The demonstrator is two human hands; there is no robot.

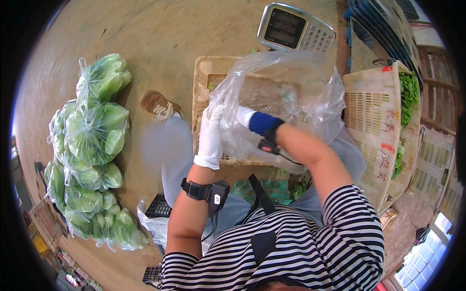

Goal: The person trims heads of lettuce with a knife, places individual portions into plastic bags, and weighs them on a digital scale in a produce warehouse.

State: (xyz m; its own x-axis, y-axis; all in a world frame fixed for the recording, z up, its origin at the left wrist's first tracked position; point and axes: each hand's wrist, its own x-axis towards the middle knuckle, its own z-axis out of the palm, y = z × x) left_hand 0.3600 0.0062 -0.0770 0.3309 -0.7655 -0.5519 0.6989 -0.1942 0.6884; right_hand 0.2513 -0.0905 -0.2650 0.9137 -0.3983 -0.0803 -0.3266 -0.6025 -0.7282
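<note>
My left hand (211, 136), in a white glove, pinches the edge of a large clear plastic bag (251, 76). The bag is spread wide and looks empty. My right hand (245, 115) is at the bag's near left side, its fingers hidden by plastic; a blue cuff (263, 123) covers that wrist. Whether its fingers grip the film cannot be told. Under the bag stands a cream plastic crate (201, 76), its floor partly seen through the film.
Clear bags of leafy green vegetables (95, 132) are heaped on the floor at left. A scale's display and keypad unit (296, 29) stands beyond the crate. At right, a tall slatted crate (371, 120) holds lettuce (408, 98). A black plastic crate (158, 206) is beside my left leg.
</note>
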